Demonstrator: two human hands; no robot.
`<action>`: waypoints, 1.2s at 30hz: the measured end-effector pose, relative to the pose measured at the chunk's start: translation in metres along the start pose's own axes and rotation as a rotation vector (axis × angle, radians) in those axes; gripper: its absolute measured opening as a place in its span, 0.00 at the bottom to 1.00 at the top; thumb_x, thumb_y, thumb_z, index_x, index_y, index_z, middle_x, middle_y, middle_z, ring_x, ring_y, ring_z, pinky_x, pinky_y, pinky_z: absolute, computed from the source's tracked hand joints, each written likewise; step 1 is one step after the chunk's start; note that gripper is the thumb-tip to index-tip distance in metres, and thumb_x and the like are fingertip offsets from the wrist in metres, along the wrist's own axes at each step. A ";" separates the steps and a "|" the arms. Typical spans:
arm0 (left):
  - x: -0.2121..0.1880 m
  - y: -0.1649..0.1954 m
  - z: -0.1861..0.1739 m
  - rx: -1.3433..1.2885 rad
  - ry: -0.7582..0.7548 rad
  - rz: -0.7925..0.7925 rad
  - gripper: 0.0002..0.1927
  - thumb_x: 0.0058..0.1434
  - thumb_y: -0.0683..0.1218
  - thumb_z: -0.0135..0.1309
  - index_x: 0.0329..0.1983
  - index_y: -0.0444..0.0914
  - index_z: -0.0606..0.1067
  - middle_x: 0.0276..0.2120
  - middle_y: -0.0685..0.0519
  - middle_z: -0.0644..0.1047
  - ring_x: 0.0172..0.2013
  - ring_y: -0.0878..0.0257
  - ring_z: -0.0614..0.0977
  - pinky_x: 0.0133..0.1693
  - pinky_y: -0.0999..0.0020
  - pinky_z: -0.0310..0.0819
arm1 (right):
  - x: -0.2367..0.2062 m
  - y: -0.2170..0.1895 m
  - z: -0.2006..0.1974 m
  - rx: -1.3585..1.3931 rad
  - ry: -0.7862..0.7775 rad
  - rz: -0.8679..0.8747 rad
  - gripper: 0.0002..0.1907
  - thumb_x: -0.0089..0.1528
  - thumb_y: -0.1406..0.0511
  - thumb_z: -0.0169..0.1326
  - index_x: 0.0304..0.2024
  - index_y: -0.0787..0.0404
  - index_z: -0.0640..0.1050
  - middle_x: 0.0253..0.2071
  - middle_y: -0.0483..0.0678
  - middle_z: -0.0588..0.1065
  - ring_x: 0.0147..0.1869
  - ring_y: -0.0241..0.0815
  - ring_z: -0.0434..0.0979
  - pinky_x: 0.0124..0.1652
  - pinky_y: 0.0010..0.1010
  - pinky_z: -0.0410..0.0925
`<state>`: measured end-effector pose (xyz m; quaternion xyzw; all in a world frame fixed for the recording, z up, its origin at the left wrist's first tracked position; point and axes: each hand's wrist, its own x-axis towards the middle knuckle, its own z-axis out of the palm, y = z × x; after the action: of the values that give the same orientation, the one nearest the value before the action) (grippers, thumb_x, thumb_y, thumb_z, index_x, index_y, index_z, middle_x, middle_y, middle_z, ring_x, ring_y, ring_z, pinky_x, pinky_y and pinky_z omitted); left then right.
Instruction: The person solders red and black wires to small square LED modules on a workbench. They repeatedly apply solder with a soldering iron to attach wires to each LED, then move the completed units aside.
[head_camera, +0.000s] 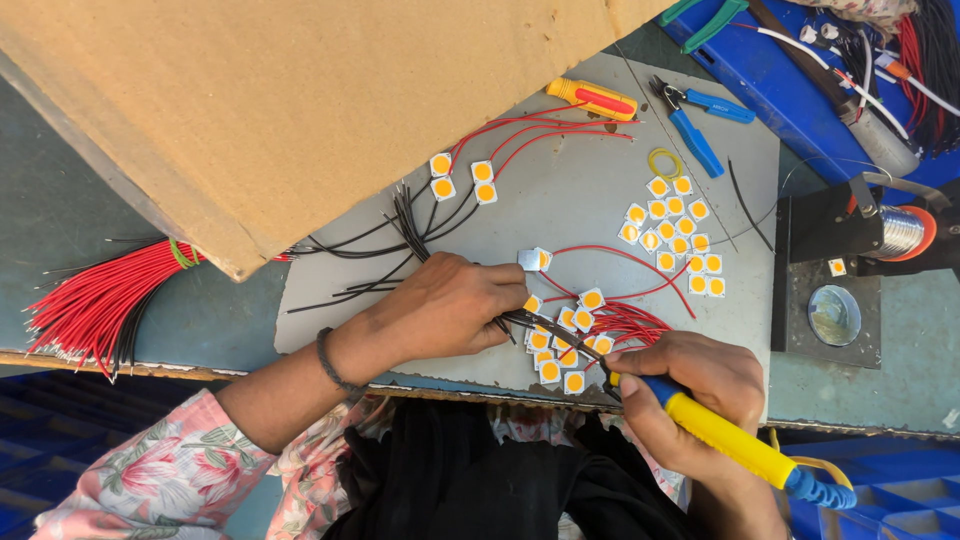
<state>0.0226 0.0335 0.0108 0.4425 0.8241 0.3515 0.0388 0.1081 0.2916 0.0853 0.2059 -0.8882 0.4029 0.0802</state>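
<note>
My left hand (455, 305) rests on the grey metal sheet (560, 200) and pinches a thin black wire (530, 322) against a small square LED chip. My right hand (690, 390) grips a yellow-handled soldering iron (725, 435), its tip pointing at the cluster of white-and-orange LED chips (560, 350) near the sheet's front edge. Red wires (625, 320) run from that cluster. Another group of loose LED chips (675, 235) lies to the right. Two pairs of wired chips (460, 178) sit farther back.
A large cardboard sheet (280, 90) covers the upper left. A bundle of red and black wires (100, 300) lies at left. A yellow screwdriver (595, 98), blue-handled cutters (695, 120), a solder spool (900, 230) and a blue case (790, 80) stand at the back right.
</note>
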 end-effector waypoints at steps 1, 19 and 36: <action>0.002 0.000 0.000 0.006 -0.008 0.000 0.15 0.46 0.44 0.64 0.35 0.35 0.74 0.36 0.52 0.76 0.31 0.46 0.80 0.27 0.51 0.71 | 0.001 -0.001 -0.001 0.001 -0.004 -0.002 0.07 0.51 0.70 0.58 0.31 0.66 0.80 0.29 0.49 0.81 0.28 0.41 0.82 0.32 0.27 0.72; 0.011 0.004 0.002 0.008 -0.024 0.001 0.12 0.48 0.43 0.62 0.33 0.36 0.72 0.35 0.51 0.75 0.31 0.46 0.79 0.28 0.52 0.71 | -0.009 0.012 -0.019 -0.006 0.150 0.155 0.08 0.54 0.72 0.59 0.35 0.70 0.82 0.29 0.52 0.80 0.25 0.35 0.76 0.29 0.24 0.65; -0.009 0.000 -0.004 0.010 0.095 0.025 0.12 0.49 0.45 0.62 0.35 0.37 0.75 0.36 0.53 0.77 0.29 0.49 0.81 0.28 0.53 0.72 | 0.026 0.035 0.073 -0.043 0.167 0.213 0.22 0.58 0.73 0.63 0.50 0.62 0.68 0.53 0.55 0.81 0.46 0.40 0.85 0.38 0.29 0.77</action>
<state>0.0265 0.0245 0.0112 0.4360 0.8210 0.3685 -0.0072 0.0716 0.2500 0.0210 0.0745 -0.9036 0.4059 0.1152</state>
